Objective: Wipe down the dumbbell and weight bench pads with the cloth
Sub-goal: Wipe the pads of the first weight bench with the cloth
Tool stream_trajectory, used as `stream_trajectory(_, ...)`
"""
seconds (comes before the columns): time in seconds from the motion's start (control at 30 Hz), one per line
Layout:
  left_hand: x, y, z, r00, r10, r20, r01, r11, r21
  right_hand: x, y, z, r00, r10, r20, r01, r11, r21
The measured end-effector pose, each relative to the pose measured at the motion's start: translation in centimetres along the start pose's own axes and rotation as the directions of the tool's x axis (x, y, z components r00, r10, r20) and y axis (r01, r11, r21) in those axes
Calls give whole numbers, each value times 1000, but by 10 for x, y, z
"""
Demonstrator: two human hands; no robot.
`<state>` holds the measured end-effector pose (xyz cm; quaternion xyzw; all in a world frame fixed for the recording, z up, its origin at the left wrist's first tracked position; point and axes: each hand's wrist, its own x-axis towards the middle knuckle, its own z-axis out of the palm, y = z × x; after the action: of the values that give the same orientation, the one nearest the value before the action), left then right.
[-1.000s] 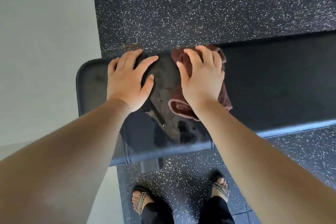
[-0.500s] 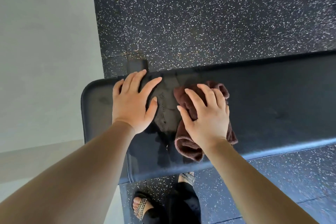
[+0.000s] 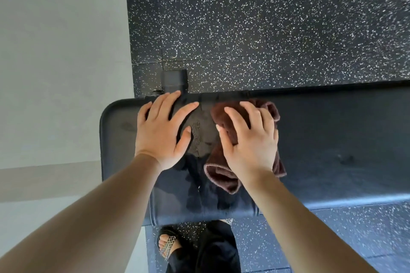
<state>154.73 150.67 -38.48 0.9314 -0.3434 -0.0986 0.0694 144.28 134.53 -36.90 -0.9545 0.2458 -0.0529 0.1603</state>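
cloth (image 3: pixel 221 180) pushed farther across bench pad (image 3: pixel 332 135) by right hand (image 3: pixel 251 146).

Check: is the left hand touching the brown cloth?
Apart. The head view shows a strip of bare bench pad between the left hand and the cloth, which lies under the right hand.

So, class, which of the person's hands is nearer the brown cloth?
Right. The right hand presses down on the cloth; the left hand lies flat on the bench pad just left of it, not touching.
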Motion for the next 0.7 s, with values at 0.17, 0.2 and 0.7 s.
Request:
stream_trajectory(0.17, 0, 1, -1, 1000, -1, 2, 1, 1000, -1, 43, -5, 5, 1000, 3, 6, -3, 1000, -26)
stream_trajectory(0.2, 0, 1, -1, 1000, -1, 0, 1, 1000, -4, 46, -5, 5, 1000, -4, 9, 4, 1000, -27)
stream_trajectory(0.7, -1, 2, -7, 999, -9, 39, 10, 999, -34, -20, -5, -2, 999, 37, 4, -38, 999, 3)
